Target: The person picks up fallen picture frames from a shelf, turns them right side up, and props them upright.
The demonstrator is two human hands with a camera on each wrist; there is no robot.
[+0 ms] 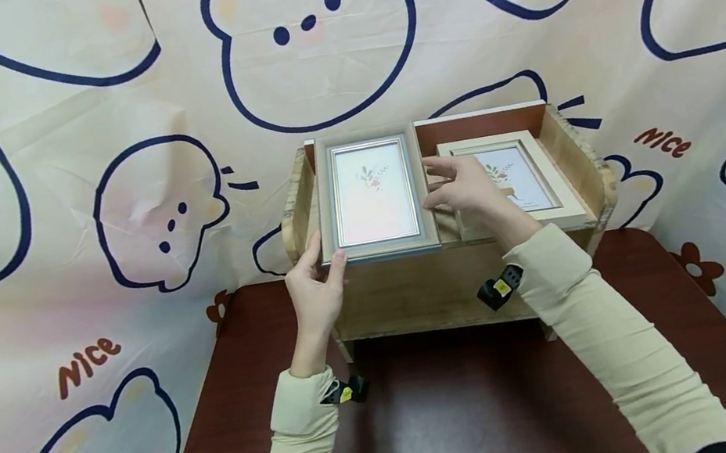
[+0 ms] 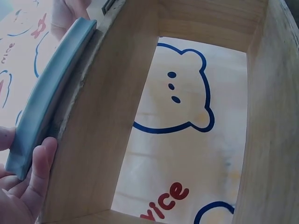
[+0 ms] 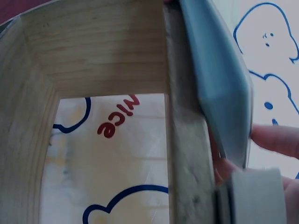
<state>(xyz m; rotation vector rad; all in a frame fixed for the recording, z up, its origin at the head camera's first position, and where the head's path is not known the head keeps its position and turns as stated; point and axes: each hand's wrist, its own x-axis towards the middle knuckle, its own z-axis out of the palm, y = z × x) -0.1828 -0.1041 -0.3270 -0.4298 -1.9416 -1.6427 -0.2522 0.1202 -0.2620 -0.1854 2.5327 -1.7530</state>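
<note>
A grey-blue picture frame [image 1: 375, 193] with a small plant print stands tall at the left part of a wooden shelf's [image 1: 430, 291] top. My left hand [image 1: 316, 293] grips its lower left corner, thumb on the front and fingers behind, as the left wrist view shows. At its right edge, my right hand [image 1: 467, 190] pinches the side between fingers. The right wrist view shows the edge of the frame [image 3: 224, 88] beside the shelf's rim. A cream picture frame [image 1: 566, 182] with a plant print lies on the shelf to the right, partly covered by my right hand.
The shelf stands on a dark red-brown table [image 1: 450, 418]. Raised wooden side panels [image 1: 585, 167] close its ends. An open lower compartment [image 2: 112, 107] shows in the wrist views. A cloth backdrop [image 1: 124, 114] with bear drawings hangs behind and at both sides.
</note>
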